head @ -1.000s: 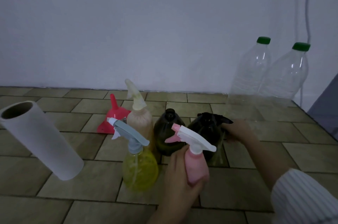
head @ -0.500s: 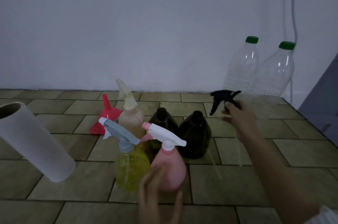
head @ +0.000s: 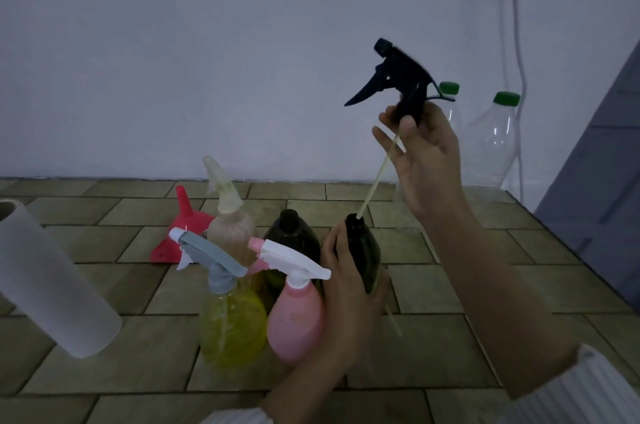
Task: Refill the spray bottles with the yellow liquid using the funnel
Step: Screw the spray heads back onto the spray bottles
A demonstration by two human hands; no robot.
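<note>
The dark rounded plastic spray bottle [head: 360,250] stood on the tiled table [head: 450,337], gripped by left-hand fingers [head: 332,247]. Right-hand fingers [head: 408,122] pinched the black trigger head [head: 398,77], its pale tube's tip inside the neck. Risk: the tube dripping, or snagging and tipping the bottle.

A black trigger head [head: 394,77] trails a pale yellow tube [head: 377,178]. Spray bottles: dark brown [head: 363,257], pink [head: 294,319], yellow with grey trigger [head: 232,330]. The funnel [head: 180,233] is red. Clear bottles wear green caps [head: 506,97]. The counter [head: 450,337] is olive-brown brick-patterned tile.
</note>
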